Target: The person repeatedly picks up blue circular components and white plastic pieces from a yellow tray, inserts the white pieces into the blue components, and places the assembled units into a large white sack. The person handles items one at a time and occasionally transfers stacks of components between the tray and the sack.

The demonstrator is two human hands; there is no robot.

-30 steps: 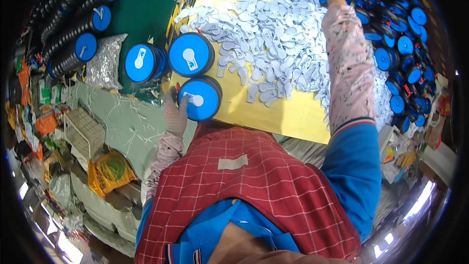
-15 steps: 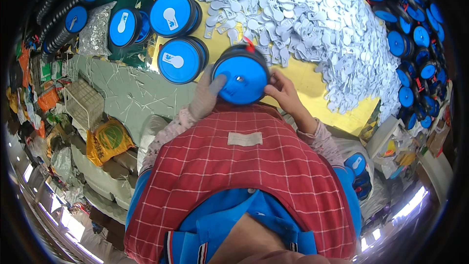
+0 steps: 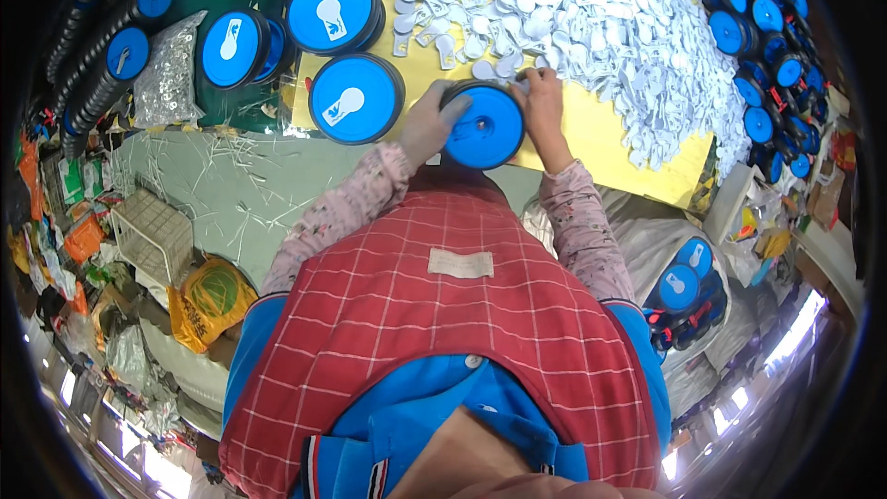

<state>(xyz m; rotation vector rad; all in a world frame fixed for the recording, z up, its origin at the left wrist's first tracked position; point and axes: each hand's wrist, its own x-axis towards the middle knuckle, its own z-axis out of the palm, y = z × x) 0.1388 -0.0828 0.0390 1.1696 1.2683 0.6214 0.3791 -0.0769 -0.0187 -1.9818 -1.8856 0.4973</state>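
Blue round disc [image 3: 487, 127], yellow sheet [image 3: 610, 143], red checked apron [image 3: 443, 342].

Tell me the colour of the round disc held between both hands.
Bright blue with a black rim, the disc shows best in the head view.

blue disc [image 3: 484, 127] rim under hands [image 3: 427, 123]

Heap of white tags [image 3: 591, 9], wire basket [image 3: 152, 226]
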